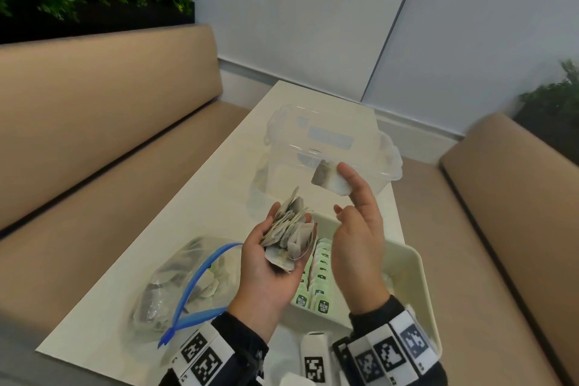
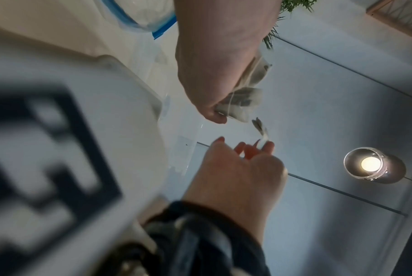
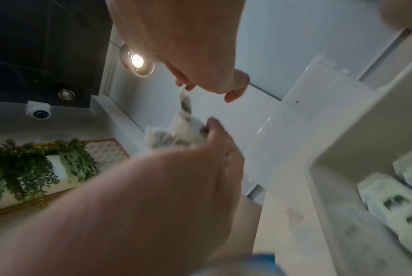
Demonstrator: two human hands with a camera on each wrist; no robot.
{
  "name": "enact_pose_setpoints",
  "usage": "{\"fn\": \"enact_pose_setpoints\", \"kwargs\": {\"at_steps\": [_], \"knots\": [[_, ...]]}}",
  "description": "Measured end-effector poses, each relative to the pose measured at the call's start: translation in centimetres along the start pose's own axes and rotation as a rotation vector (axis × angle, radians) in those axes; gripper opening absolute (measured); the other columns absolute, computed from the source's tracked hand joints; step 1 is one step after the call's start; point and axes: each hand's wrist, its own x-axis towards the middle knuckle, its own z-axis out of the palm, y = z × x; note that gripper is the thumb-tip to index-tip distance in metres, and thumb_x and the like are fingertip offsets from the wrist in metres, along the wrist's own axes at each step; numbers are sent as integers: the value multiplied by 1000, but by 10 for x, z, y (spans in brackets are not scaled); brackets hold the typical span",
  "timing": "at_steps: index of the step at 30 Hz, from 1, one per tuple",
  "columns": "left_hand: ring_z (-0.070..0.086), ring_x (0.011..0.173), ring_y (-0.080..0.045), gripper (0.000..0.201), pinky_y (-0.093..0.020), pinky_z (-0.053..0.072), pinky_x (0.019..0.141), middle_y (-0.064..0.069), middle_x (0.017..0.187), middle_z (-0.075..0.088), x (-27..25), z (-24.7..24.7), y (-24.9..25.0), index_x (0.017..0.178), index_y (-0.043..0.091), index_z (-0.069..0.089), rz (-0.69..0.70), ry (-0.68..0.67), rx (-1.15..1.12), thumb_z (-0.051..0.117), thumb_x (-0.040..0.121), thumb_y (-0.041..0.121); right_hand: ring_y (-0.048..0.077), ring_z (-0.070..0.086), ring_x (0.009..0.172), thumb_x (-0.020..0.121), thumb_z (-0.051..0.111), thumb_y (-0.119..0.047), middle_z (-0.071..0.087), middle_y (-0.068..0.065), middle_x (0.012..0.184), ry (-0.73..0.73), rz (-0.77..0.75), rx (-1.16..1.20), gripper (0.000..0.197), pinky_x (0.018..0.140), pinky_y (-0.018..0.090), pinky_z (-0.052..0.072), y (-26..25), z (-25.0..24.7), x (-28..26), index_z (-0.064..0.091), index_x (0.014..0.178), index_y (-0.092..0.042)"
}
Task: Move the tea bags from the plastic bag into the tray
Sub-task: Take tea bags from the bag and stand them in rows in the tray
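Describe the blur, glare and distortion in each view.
Head view: wide-angle bend in the sofa lines, soft motion blur on the single tea bag in the right hand. Left wrist view: the near marker block is badly out of focus; a ceiling lamp glares. Right wrist view: the near forearm is smeared, and a lamp flares.

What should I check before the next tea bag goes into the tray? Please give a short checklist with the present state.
1. Right hand grips one tea bag: ok.
2. Left hand holds the stack securely: ok, cupped in the palm.
3. Tray has free space: ok, its right part is open.
4. Single bag is above the tray: not ok, it hangs over the clear box.
5. Plastic bag is emptied: not ok, some bags remain.
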Motion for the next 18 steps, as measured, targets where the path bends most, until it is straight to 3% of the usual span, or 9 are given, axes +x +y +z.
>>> {"fn": "enact_pose_setpoints", "kwargs": {"at_steps": [2, 5, 7, 9, 11, 13, 16, 18], "knots": [[60, 113, -37, 33, -53, 51, 82, -18, 120, 65, -3, 1, 5, 124, 17, 62, 2, -7, -10, 48, 94, 17, -9, 53, 108, 86, 38, 13, 61, -21, 116, -61, -131, -109, 54, 83, 7, 42, -9, -12, 11, 63, 113, -27], [61, 111, -38, 29, -52, 52, 81, -19, 115, 67, -6, 1, 12, 116, 16, 65, 8, -40, -32, 48, 93, 15, 12, 57, 106, 85, 55, 3, 65, -16, 109, -152, -425, -454, 39, 89, 22, 43, -21, -37, 32, 66, 106, -29], [62, 110, -38, 28, -52, 54, 80, -18, 111, 69, -7, -1, 17, 113, 16, 66, 15, -57, -37, 47, 92, 15, 10, 54, 95, 81, 61, -1, 61, -22, 97, -235, -590, -674, 38, 84, 21, 41, -30, -55, 44, 67, 102, -32], [62, 110, -38, 27, -52, 55, 79, -18, 111, 69, -7, -3, 21, 110, 15, 67, 22, -71, -21, 50, 89, 14, 9, 48, 85, 80, 67, -9, 55, -16, 88, -345, -670, -875, 29, 75, 21, 38, -42, -66, 53, 72, 98, -30], [62, 109, -39, 33, -52, 57, 76, -19, 113, 68, -8, -6, 24, 106, 14, 69, 26, -102, -11, 65, 74, 8, 12, 48, 81, 79, 71, -13, 49, -6, 92, -462, -670, -1026, 20, 71, 15, 38, -47, -74, 60, 75, 93, -26], [63, 107, -41, 57, -51, 57, 73, -20, 116, 67, -8, -11, 27, 107, 12, 70, 33, -109, -5, 76, 51, 3, 13, 52, 76, 81, 70, -11, 51, -2, 92, -594, -588, -1122, 17, 68, 19, 43, -49, -78, 66, 76, 94, -20], [64, 104, -41, 63, -49, 58, 68, -20, 116, 67, -7, -18, 31, 104, 12, 71, 61, -87, -17, 75, 42, 4, 12, 53, 75, 87, 63, -10, 61, 0, 94, -770, -354, -1244, 20, 72, 20, 42, -50, -82, 72, 71, 104, -18], [65, 102, -39, 63, -47, 58, 68, -18, 116, 67, -7, -20, 35, 103, 12, 71, 75, -78, -8, 74, 41, 4, 12, 57, 75, 87, 62, -10, 62, -4, 92, -811, -187, -1244, 22, 75, 23, 49, -47, -84, 76, 66, 106, -20]]}}
